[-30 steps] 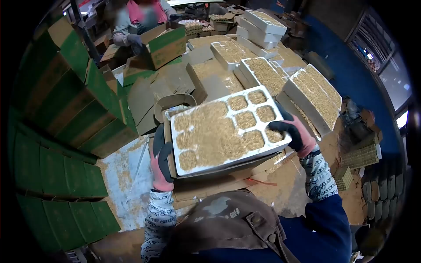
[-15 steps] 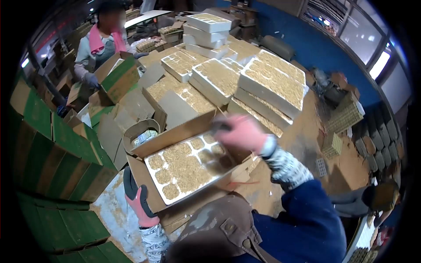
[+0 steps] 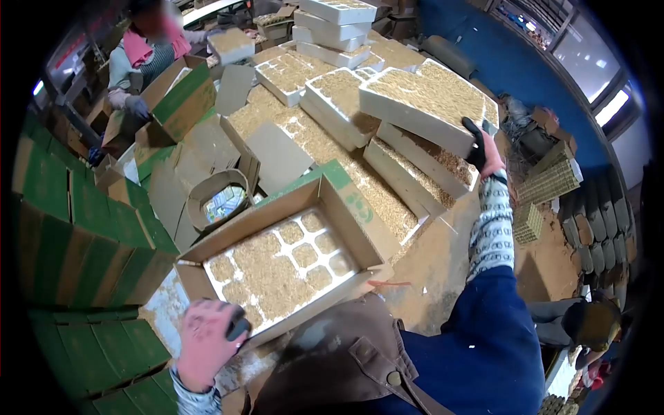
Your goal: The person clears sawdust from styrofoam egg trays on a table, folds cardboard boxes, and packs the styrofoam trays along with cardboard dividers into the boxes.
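Note:
My right hand (image 3: 484, 149), in a pink and black glove, grips the right end of a white foam tray (image 3: 418, 123) filled with tan, sawdust-like grains. That tray lies tilted across the top of a tray stack. My left hand (image 3: 211, 339), gloved the same way, has its fingers curled at the near left corner of an open cardboard box (image 3: 356, 218). Inside the box sits another white foam tray (image 3: 266, 268); grains fill its middle and its round-cornered pockets.
More filled foam trays (image 3: 332, 33) are stacked at the back. A round cardboard container (image 3: 220, 200) holding printed packets stands behind the box. Green-striped cartons (image 3: 83, 242) pile up at the left. Another person (image 3: 149, 62) stands at the far left, with a hand at an open carton (image 3: 183, 97).
My right hand has left the box and reached out to the stacked tray, which is now tilted. My left hand has shifted from the box's left side to its near corner.

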`<state>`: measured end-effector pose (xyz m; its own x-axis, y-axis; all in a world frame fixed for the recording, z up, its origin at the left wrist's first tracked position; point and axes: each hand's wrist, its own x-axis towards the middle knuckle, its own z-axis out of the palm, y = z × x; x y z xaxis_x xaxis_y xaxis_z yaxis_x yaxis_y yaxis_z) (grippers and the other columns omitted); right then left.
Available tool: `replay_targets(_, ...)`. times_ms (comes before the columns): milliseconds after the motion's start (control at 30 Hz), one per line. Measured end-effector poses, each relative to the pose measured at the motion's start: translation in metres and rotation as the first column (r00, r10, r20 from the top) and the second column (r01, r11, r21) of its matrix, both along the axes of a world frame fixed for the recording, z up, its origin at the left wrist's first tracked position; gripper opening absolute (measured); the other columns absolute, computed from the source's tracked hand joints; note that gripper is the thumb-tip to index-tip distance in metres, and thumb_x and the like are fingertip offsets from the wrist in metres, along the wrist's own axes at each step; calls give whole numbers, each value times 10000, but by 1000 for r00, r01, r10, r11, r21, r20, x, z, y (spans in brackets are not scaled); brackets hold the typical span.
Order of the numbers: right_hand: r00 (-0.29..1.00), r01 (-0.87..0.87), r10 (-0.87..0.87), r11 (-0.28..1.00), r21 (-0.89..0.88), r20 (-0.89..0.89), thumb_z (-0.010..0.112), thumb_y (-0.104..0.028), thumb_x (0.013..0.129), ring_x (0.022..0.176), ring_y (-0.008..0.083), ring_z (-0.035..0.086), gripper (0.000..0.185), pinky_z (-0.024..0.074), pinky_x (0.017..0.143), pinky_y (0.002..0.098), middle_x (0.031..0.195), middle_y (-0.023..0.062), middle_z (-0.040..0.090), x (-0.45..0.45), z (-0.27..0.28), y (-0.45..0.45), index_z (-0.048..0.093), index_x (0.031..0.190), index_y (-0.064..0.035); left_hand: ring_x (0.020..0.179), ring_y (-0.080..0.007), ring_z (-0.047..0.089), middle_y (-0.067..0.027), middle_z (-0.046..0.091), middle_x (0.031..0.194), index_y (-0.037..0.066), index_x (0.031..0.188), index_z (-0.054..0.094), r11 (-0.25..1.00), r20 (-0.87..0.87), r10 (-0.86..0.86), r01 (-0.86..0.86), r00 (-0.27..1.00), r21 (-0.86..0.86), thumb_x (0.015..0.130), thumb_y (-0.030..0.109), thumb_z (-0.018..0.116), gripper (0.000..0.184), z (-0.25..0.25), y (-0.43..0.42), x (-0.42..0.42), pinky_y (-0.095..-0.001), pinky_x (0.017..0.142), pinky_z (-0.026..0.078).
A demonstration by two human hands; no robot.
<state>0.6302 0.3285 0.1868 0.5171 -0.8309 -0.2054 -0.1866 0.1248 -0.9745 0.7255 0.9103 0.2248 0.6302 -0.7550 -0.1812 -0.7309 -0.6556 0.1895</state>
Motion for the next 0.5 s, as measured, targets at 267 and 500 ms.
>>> replay_targets(267, 957, -23, -21, 989, 148, 290, 645, -353, 758, 630, 166, 548, 308, 442, 542, 304, 742, 19, 572, 69, -33, 27, 627, 958, -120, 831, -311, 616, -132, 644, 872, 66, 927, 645, 806, -386, -251, 412, 888, 425, 777, 306, 541, 301, -96, 2, 36, -406, 754, 482)
replay_targets(500, 845, -171, 103, 982, 84, 524, 552, -277, 836, 992, 249, 580, 389, 462, 869, 332, 1160, 111, 575, 19, 4, 118, 580, 1159, -63, 1168, -328, 437, -155, 500, 1212, 75, 1179, 523, 961, 85, -38, 60, 996, -270, 691, 280, 682, 553, 13, 8, 12, -448, 1039, 278)
